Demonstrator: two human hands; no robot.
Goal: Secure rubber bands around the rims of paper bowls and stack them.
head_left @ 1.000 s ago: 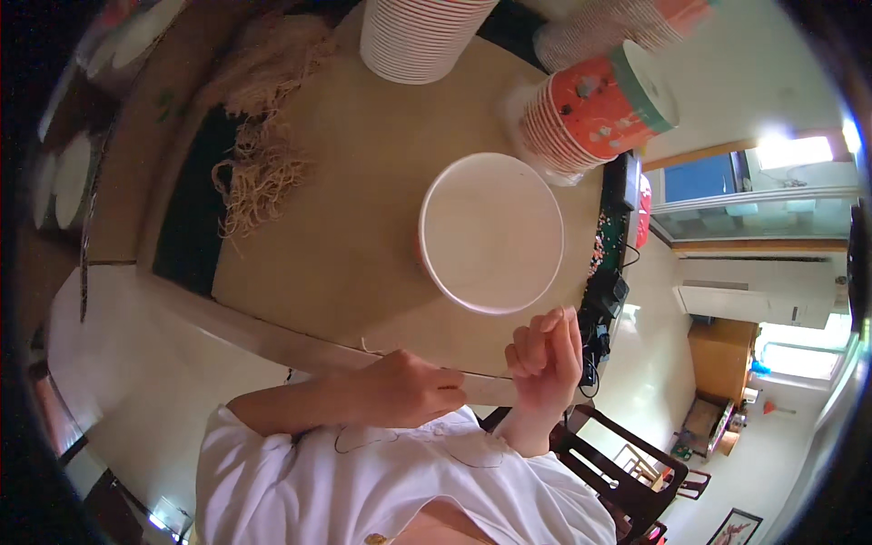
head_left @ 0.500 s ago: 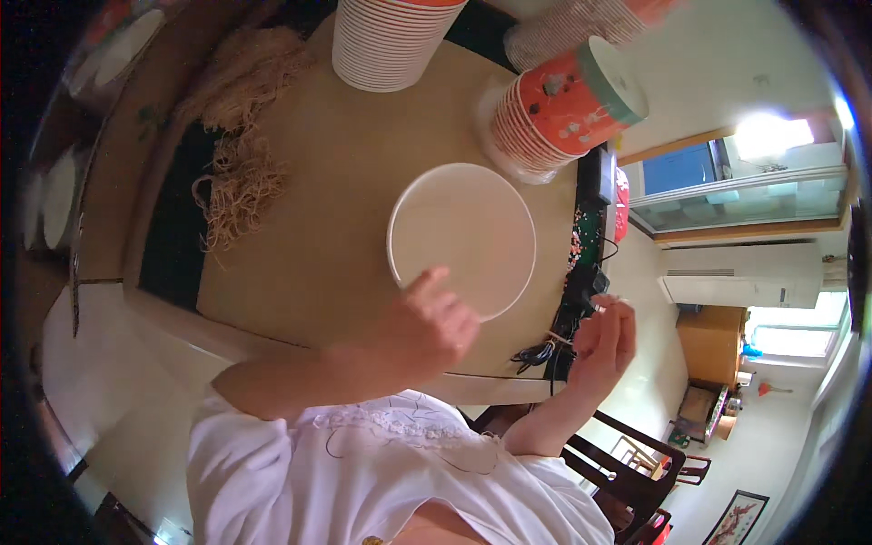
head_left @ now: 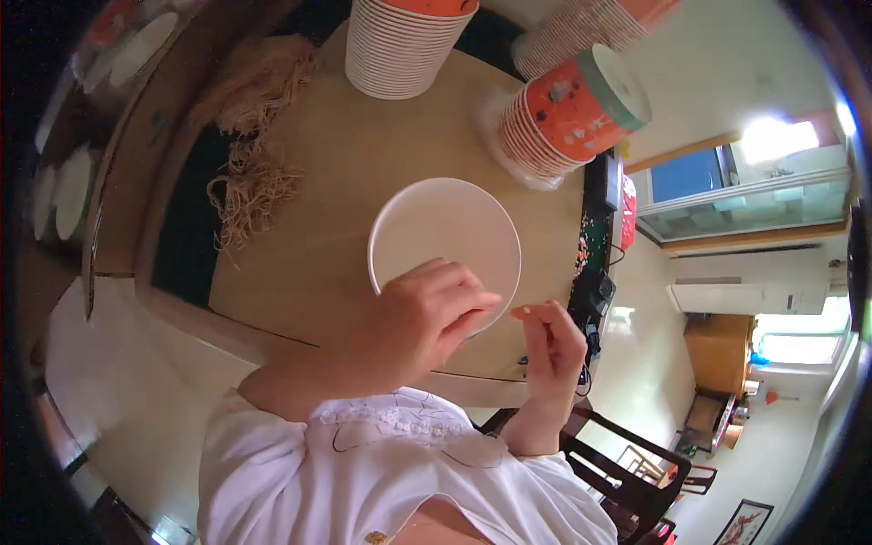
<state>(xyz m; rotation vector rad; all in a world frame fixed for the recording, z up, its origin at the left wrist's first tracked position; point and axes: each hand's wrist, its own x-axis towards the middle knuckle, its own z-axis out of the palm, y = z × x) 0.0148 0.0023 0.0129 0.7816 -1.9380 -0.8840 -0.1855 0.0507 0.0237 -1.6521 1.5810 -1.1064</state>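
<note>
A white paper bucket (head_left: 445,218), its round mouth facing up, stands on a tan board (head_left: 336,191) in front of me. My left hand (head_left: 438,311) is over the bucket's near rim, fingers bent and tips pressed together. Whatever it pinches, if anything, is too small to make out. My right hand (head_left: 552,343) is raised just right of the bucket, thumb and finger pinched close to the left fingertips. A tiny pale spot shows at its tips, and I cannot tell what it is. A small gap separates the two hands.
A tangle of tan strings (head_left: 250,186) lies at the left. Stacked white buckets (head_left: 400,50) stand at the back; a stack of red-printed buckets (head_left: 563,118) lies tilted at the back right. Small colourful bits (head_left: 583,245) and black cables (head_left: 595,295) line the right edge.
My right hand has moved left, toward my left hand. My left hand has turned, its fingertips now pointing right toward the right hand's. The view has shifted slightly.
</note>
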